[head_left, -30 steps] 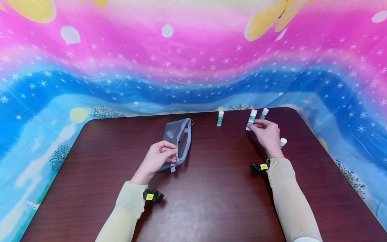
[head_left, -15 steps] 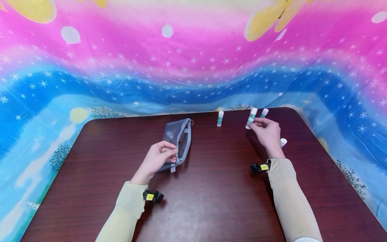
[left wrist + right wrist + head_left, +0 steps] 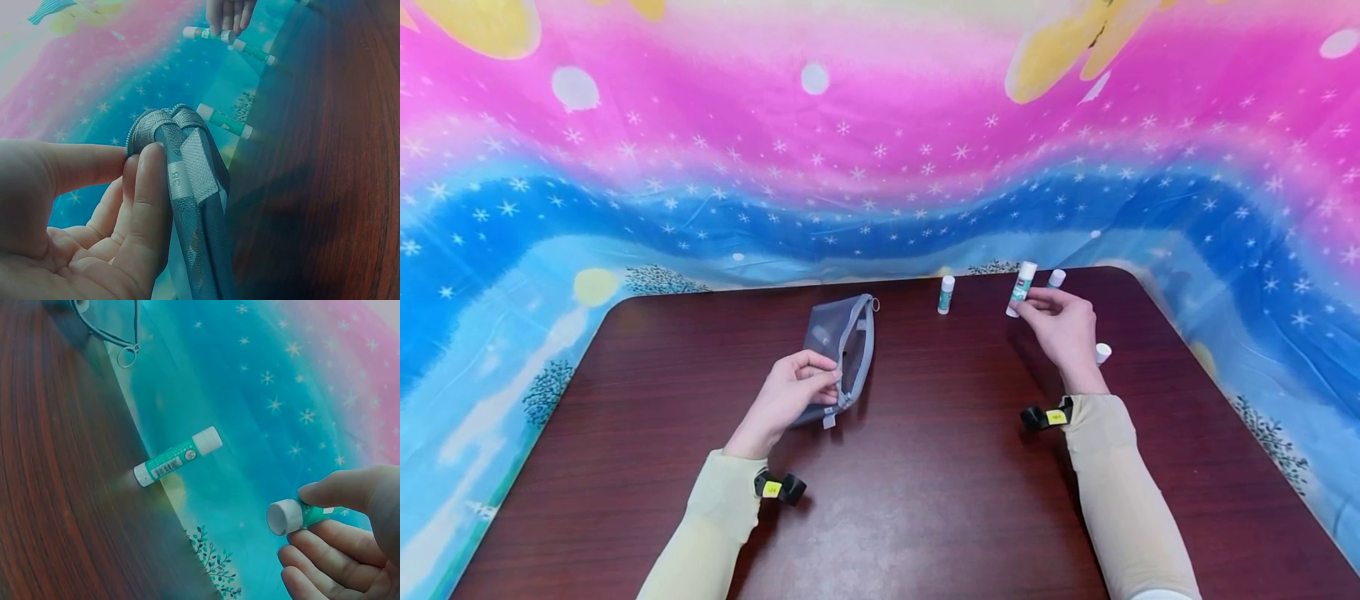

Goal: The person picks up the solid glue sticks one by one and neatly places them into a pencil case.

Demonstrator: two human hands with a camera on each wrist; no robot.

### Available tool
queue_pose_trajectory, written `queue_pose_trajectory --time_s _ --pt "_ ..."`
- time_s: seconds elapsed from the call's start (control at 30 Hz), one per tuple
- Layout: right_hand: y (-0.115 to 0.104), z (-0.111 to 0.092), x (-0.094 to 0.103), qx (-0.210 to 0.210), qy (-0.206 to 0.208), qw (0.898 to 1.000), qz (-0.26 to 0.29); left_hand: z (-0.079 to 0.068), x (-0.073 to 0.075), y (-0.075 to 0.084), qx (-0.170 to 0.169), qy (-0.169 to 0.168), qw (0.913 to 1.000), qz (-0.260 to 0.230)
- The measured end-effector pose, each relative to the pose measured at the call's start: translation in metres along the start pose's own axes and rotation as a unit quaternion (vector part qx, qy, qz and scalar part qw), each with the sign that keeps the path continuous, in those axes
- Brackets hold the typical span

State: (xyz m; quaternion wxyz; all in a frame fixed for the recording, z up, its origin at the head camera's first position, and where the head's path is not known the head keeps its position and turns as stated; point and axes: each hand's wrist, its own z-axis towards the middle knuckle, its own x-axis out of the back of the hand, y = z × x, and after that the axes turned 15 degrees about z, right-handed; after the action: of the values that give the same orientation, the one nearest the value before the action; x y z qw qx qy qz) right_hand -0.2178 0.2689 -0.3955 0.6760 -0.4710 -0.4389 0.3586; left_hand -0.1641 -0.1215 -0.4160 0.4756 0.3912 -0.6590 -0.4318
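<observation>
My left hand (image 3: 793,387) pinches the zipped edge of a grey mesh zipper pouch (image 3: 826,333), whose mouth gapes to the right. In the left wrist view, thumb and forefinger grip the zipper end of the pouch (image 3: 200,231) beside a small fabric tab. My right hand (image 3: 1063,333) pinches a green-and-white glue stick (image 3: 1022,289), tilted slightly and raised off the table. The right wrist view shows the white base of this glue stick (image 3: 285,517) between thumb and fingers. Left of it, another glue stick (image 3: 946,295) stands upright near the table's far edge.
Behind my right hand a further glue stick (image 3: 1057,278) stands, partly hidden. One more, with only its white cap (image 3: 1102,353) showing, is beside the right wrist. The dark wooden table (image 3: 910,483) ends at a snowflake-patterned cloth backdrop (image 3: 880,192).
My right hand has lifted the glue stick slightly higher, moving a little toward the far edge. The left hand and the pouch have stayed in place.
</observation>
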Motion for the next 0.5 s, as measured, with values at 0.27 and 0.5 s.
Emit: queue_pose_trajectory --time_s 0.27,0.5 --pt "-0.006 -0.003 -0.001 0.016 -0.005 1.000 0.015 0.000 0.000 0.000 -0.001 -0.001 1.0000 0.000" --pt "-0.015 -0.007 -0.002 0.019 -0.010 0.999 0.025 0.000 -0.001 0.000 -0.002 -0.002 1.0000 -0.002"
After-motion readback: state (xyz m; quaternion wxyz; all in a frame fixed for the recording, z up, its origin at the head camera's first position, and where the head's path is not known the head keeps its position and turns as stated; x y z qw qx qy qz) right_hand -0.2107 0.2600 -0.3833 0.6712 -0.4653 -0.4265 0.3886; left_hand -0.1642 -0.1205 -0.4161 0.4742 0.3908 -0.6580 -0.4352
